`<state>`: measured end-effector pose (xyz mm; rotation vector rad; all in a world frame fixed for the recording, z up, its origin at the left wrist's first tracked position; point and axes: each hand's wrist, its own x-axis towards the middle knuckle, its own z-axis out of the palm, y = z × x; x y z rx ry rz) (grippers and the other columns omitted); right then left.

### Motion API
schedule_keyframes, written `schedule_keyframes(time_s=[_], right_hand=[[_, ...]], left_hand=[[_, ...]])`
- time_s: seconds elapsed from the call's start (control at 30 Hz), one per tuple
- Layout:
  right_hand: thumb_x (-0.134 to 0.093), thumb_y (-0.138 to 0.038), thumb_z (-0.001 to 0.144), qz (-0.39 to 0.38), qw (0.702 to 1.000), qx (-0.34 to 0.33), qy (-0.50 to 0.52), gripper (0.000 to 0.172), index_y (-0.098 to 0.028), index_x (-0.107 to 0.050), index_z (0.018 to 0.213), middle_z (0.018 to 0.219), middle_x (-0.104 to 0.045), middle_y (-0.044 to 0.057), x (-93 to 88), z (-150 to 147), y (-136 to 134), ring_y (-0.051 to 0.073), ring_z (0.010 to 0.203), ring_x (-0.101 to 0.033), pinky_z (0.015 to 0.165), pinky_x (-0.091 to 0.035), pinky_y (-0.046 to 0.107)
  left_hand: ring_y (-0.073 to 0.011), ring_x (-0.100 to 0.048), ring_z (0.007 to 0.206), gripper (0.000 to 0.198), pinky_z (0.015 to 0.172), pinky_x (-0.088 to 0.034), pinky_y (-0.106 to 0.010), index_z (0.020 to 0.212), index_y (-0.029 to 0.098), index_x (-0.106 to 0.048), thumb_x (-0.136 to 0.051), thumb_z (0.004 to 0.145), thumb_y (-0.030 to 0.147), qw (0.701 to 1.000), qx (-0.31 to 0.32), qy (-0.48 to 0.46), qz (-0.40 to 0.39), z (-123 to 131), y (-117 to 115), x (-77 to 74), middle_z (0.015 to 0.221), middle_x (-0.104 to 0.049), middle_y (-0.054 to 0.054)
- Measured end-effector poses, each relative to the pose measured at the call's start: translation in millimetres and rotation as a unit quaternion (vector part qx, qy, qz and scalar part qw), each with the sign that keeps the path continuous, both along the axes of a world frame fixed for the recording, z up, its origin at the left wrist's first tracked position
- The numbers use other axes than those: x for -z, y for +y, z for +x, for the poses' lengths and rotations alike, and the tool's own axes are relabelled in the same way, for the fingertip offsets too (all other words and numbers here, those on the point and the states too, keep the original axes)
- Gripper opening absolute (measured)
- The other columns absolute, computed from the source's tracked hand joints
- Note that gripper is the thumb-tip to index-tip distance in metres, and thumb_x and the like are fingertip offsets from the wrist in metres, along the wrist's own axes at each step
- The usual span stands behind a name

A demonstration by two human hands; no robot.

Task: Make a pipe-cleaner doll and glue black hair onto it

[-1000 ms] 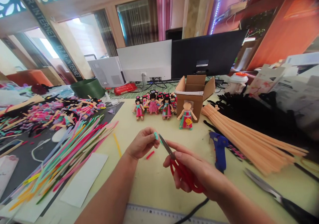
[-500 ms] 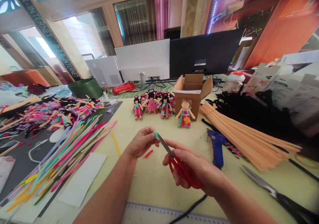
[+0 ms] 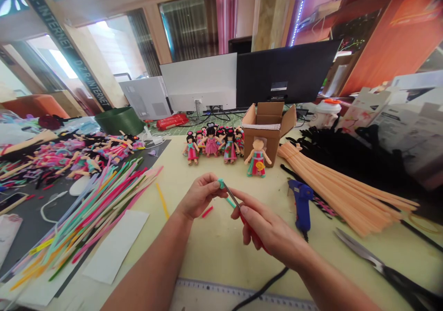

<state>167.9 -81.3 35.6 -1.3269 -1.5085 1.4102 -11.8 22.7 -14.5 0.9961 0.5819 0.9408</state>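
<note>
Teal pipe-cleaner piece (image 3: 220, 183), pinched between the closed fingertips of the left hand (image 3: 200, 198) above the middle of the bench (image 3: 214, 251), meets the scissors (image 3: 231, 196) gripped in the right hand (image 3: 270, 230); a firm pinch close beside the blades should give a clean cut.

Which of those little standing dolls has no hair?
The doll standing alone before the cardboard box: its head is bare, while the grouped dolls beside it wear black hair.
</note>
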Motion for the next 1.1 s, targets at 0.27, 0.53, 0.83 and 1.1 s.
schedule_keyframes(time_s=[0.27, 0.53, 0.83, 1.1], right_hand=[[-0.034, -0.03, 0.095, 0.061, 0.996, 0.029, -0.05, 0.047, -0.028, -0.041, 0.142, 0.089, -0.058, 0.001, 11.4, -3, 1, 0.009, 0.057, -0.054, 0.054, -0.046, 0.025], [-0.036, -0.03, 0.095, 0.121, 0.986, 0.041, -0.11, 0.046, -0.028, -0.045, 0.14, 0.094, -0.063, 0.004, 16.1, -1, 3, 0.014, 0.064, -0.057, 0.071, -0.048, 0.033], [-0.036, -0.032, 0.096, 0.152, 0.974, 0.049, -0.162, 0.046, -0.033, -0.04, 0.142, 0.11, -0.061, 0.005, 22.1, -1, 3, 0.017, 0.079, -0.059, 0.078, -0.048, 0.036], [-0.034, -0.032, 0.097, 0.176, 0.957, 0.041, -0.227, 0.047, -0.031, -0.038, 0.143, 0.111, -0.058, 0.008, 22.4, 1, 4, 0.021, 0.092, -0.058, 0.088, -0.045, 0.04]], left_hand=[[-0.0125, -0.067, 0.061, 0.026, 0.065, -0.052, -0.023, 0.073, 0.012, -0.06, -0.08, 0.068, 0.029, 0.999, -0.049, 0.0, -0.014, 10, -5, -1.3, 0.069, -0.071, -0.003], [-0.0111, -0.065, 0.058, 0.028, 0.063, -0.051, -0.023, 0.074, 0.013, -0.06, -0.08, 0.067, 0.03, 0.998, -0.068, -0.002, -0.017, 15, -6, 0.3, 0.07, -0.071, -0.003], [-0.0094, -0.063, 0.057, 0.026, 0.061, -0.049, -0.02, 0.075, 0.013, -0.06, -0.079, 0.069, 0.029, 0.997, -0.063, -0.011, -0.031, 16, -8, 0.9, 0.069, -0.07, -0.002], [-0.0083, -0.062, 0.057, 0.025, 0.06, -0.049, -0.019, 0.074, 0.013, -0.06, -0.079, 0.069, 0.028, 0.997, -0.052, -0.026, -0.042, 17, -8, 2.1, 0.069, -0.069, -0.002]])
